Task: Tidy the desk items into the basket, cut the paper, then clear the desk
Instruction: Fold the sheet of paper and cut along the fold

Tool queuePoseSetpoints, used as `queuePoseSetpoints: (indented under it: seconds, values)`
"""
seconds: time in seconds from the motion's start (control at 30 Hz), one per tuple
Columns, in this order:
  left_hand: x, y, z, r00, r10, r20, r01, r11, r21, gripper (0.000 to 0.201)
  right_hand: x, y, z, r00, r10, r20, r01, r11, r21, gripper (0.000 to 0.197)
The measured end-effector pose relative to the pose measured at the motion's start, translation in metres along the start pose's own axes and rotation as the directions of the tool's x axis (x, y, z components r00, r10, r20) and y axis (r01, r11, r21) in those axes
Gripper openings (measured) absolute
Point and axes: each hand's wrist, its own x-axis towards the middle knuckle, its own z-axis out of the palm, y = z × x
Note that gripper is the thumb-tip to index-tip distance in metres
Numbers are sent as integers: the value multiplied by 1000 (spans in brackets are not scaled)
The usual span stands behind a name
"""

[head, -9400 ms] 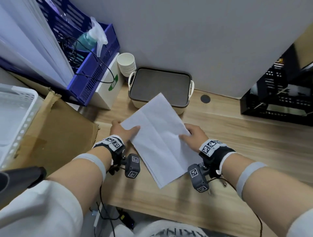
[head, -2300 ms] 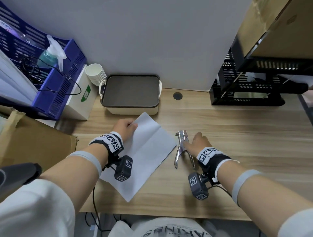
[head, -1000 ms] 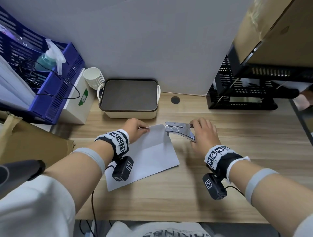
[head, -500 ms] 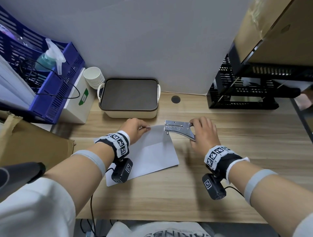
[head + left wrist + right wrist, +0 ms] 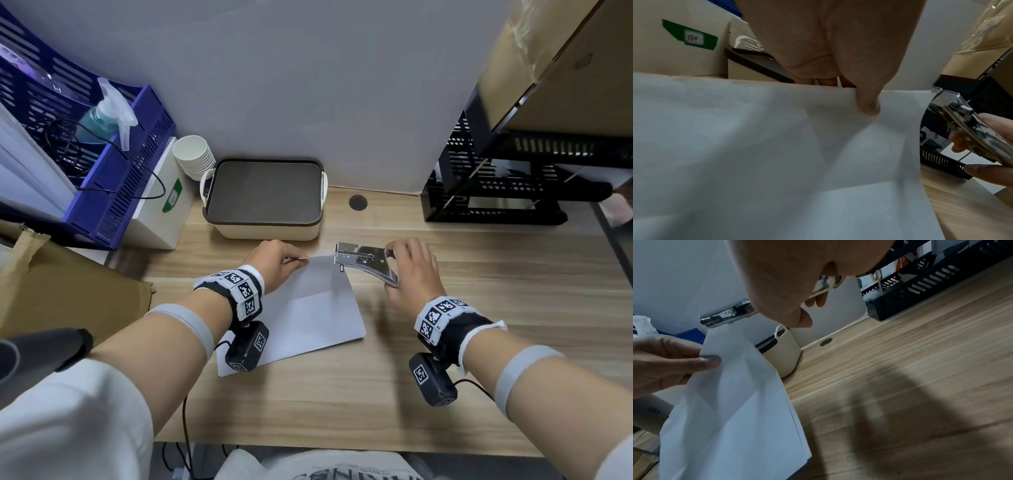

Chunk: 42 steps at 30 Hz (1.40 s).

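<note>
A folded white paper (image 5: 308, 308) lies partly on the wooden desk, its far edge lifted. My left hand (image 5: 279, 262) pinches that far edge between thumb and fingers; the thumb (image 5: 867, 104) lies on top of the paper (image 5: 777, 154). My right hand (image 5: 409, 270) grips the handles of a shiny metal hand punch (image 5: 363, 262), whose head meets the paper's far right corner. In the right wrist view the punch's head (image 5: 725, 316) sits just above the paper (image 5: 731, 402). The cream basket (image 5: 318, 192), under a dark lid, stands behind.
A stack of paper cups (image 5: 193, 161) and a white box (image 5: 164, 202) stand left of the basket. A blue crate (image 5: 113, 178) with a spray bottle (image 5: 106, 113) sits far left, above a cardboard box (image 5: 61, 287). A black rack (image 5: 496, 185) stands at the back right.
My right hand picked the punch up from the desk and brought it to the paper's far corner. My left hand lifted the paper's far edge. In the last half second little has moved.
</note>
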Motion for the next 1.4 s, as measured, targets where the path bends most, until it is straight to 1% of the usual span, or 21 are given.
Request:
queuePoseSetpoints:
  seconds: [0.13, 0.27, 0.33, 0.4, 0.47, 0.53, 0.6, 0.67, 0.73, 0.87, 0.97, 1.07, 1.13, 1.17, 1.23, 1.27, 1.33, 1.4]
  values:
    - [-2, -1, 0, 1000, 18, -4, -18, 1000, -25, 16, -1, 2, 4, 999, 7, 34, -8, 1000, 30, 59]
    - [-3, -2, 0, 1000, 1, 2, -1, 999, -46, 17, -2, 3, 5, 997, 18, 72, -21, 998, 51, 58]
    - [-4, -2, -1, 1000, -13, 1, 13, 999, -50, 16, -1, 3, 5, 995, 40, 86, -48, 994, 95, 53]
    - [-4, -1, -1, 1000, -20, 1, 20, 999, -44, 15, -1, 1, 5, 992, 72, 102, -92, 974, 206, 40]
    - [-4, 0, -1, 1000, -25, 11, 25, 999, -37, 16, 2, -5, 4, 974, 147, 174, -204, 900, 385, 27]
    - [-3, 2, 0, 999, -18, 44, 18, 1000, -14, 17, 7, -17, -1, 931, 219, 293, -347, 781, 519, 20]
    - [-3, 6, 1, 996, -12, 86, 12, 1000, 8, 18, 13, -28, -4, 911, 228, 345, -402, 687, 606, 18]
    - [-3, 9, 3, 991, -23, 129, 22, 1000, 6, 18, 17, -37, -5, 904, 212, 370, -416, 636, 650, 16]
    - [-3, 12, 4, 983, -41, 181, 40, 999, 5, 17, 18, -42, -3, 898, 192, 396, -423, 625, 656, 15]
    - [-3, 19, 5, 961, -63, 269, 77, 996, -39, 18, 16, -48, 4, 882, 187, 432, -444, 635, 632, 10]
    - [-5, 22, 6, 955, -66, 288, 89, 994, -70, 23, 14, -51, 7, 868, 208, 450, -481, 575, 662, 6]
    - [-6, 22, 6, 950, -67, 304, 95, 993, -76, 27, 15, -52, 8, 862, 214, 460, -495, 552, 671, 14]
    - [-7, 24, 6, 950, -73, 303, 102, 991, -82, 33, 15, -52, 8, 860, 217, 463, -499, 551, 669, 15]
    - [-7, 26, 7, 951, -72, 302, 102, 991, -84, 32, 15, -53, 8, 857, 223, 465, -504, 552, 664, 15]
    - [-7, 29, 10, 955, -53, 292, 90, 990, -113, 18, 16, -53, 10, 856, 234, 461, -508, 551, 662, 15]
    - [-6, 31, 11, 960, -34, 277, 76, 987, -140, 11, 16, -53, 11, 856, 237, 459, -508, 550, 663, 16]
    - [-4, 36, 15, 974, -10, 227, 54, 981, -188, 13, 15, -54, 11, 856, 238, 459, -509, 549, 663, 17]
    - [-3, 41, 18, 986, -12, 166, 47, 977, -210, 15, 14, -56, 11, 859, 234, 456, -503, 556, 662, 17]
